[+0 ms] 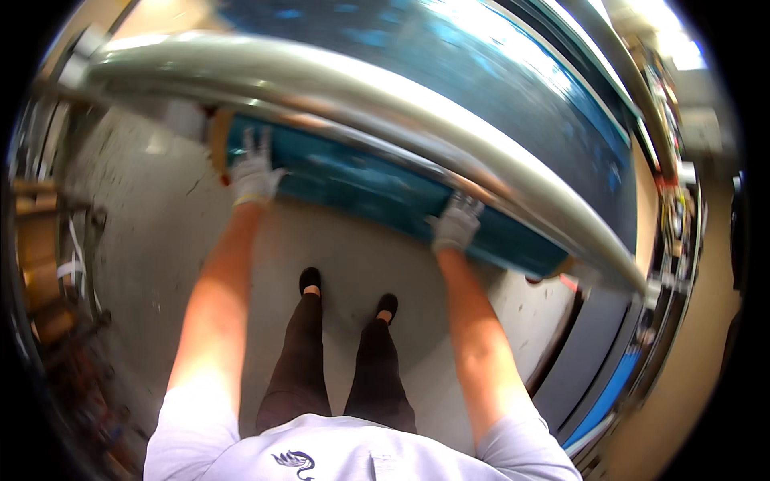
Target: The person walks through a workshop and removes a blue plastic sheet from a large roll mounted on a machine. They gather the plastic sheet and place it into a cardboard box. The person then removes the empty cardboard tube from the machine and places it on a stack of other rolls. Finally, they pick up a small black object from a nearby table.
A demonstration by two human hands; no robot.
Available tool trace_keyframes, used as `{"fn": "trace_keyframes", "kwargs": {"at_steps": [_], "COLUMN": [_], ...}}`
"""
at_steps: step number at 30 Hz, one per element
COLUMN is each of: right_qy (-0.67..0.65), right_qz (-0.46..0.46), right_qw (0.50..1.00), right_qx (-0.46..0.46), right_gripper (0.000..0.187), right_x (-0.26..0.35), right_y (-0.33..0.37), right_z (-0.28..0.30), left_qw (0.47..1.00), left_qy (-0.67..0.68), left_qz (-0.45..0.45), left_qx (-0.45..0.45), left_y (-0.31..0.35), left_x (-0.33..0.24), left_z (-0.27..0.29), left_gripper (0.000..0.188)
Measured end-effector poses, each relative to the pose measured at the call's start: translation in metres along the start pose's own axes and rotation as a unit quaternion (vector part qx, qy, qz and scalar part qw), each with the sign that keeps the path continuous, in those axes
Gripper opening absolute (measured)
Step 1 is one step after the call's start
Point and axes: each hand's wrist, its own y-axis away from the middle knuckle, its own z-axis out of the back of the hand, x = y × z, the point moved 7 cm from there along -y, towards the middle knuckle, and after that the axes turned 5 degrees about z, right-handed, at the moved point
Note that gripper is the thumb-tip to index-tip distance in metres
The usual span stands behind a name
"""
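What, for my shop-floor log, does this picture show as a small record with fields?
Left: gloved left hand, fingers spread, on the roll near its left end
Right: gloved right hand, thumb out to the side, on the roll right of its middle
Handled item: glossy teal roll, brownish at its left end
Above it in view: long silver cylinder, then a dark blue glossy surface
Footing: black shoes on a grey floor
Image quality: blurred; finer details unclear

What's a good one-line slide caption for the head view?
Gloved left hand and right hand spread on a teal roll, alongside a long shiny cylinder.
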Motion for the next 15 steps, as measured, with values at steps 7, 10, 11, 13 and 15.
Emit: {"fn": "trace_keyframes", "kwargs": {"at_steps": [7,10,11,13,15], "right_qy": [-0.157,-0.192,-0.194,-0.235,-0.300], "right_qz": [0.049,0.151,0.193,0.229,0.190], "right_qw": [0.986,0.969,0.961,0.944,0.935], "right_qx": [-0.024,-0.037,-0.039,-0.010,0.021], "right_gripper": [0.094,0.079,0.075,0.070,0.066], "right_x": [-0.024,-0.051,-0.059,-0.078,-0.114], "right_y": [0.019,0.034,0.041,0.059,0.079], "right_z": [0.000,-0.016,-0.022,-0.038,-0.061], "left_qw": [0.996,0.985,0.971,0.959,0.948], "left_qy": [0.002,-0.061,-0.088,-0.097,-0.107], "left_qz": [0.029,-0.125,-0.198,-0.257,-0.300], "left_qx": [-0.079,-0.097,-0.103,-0.065,-0.028], "left_y": [0.019,0.060,0.085,0.126,0.161], "left_x": [-0.045,-0.171,-0.218,-0.308,-0.386], "left_z": [-0.006,-0.011,-0.015,-0.021,-0.030], "left_gripper": [0.095,0.098,0.099,0.103,0.108]}}
